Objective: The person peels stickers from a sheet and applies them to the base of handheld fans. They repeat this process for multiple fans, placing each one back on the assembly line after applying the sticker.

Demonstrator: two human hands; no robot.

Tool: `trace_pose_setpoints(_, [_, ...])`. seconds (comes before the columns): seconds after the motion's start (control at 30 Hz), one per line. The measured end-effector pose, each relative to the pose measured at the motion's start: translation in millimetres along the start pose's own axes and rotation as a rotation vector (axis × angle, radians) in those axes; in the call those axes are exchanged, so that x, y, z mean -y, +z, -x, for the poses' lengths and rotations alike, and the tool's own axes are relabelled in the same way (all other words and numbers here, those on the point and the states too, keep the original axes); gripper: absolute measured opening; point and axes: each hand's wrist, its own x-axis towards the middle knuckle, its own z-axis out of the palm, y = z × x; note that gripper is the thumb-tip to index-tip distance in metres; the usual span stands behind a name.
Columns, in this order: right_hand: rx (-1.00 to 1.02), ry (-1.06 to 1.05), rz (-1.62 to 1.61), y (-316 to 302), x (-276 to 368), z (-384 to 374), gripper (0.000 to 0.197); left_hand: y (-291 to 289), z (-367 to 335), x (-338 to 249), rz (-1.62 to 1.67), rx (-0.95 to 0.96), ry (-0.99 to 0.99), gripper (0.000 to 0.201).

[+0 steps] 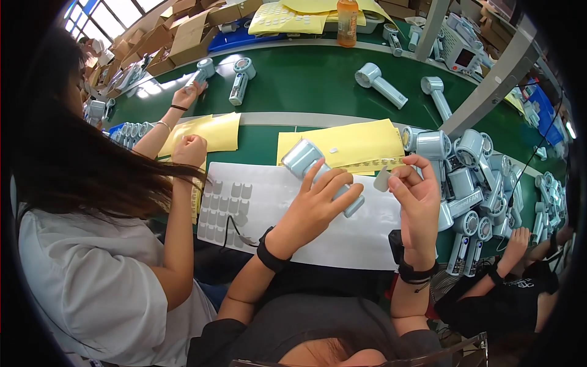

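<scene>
Fan (303,158) in left hand (318,202): axis diagonal, head upper-left, handle lower-right.

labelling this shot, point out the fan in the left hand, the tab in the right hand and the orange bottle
Fan (302,157): head view, on its wide end
Tab (382,180): head view, on its flat face
Bottle (347,24): head view, on its side
</scene>
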Motion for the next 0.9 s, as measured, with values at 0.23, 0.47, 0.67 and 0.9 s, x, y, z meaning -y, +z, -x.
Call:
trace_pose_setpoints(0.23, [-0.084,-0.085,0.000,-3,-11,-3,0.035,21,-74,64,-0.263,0.078,0.152,0.033])
trace_pose_setpoints(0.47, [-0.046,0.014,0.014,-2,-36,4,0.031,78,-117,192,-0.430,0.154,0.143,0.032])
trace_pose_setpoints(0.67, [-0.082,0.095,-0.017,-8,-40,-3,0.030,95,-120,204,0.137,0.035,-0.047,0.046])
trace_pose_setpoints(0.9, [-0.063,0.114,0.017,-1,-43,-7,0.029,61,-95,256,-0.779,-0.365,-0.997,0.063])
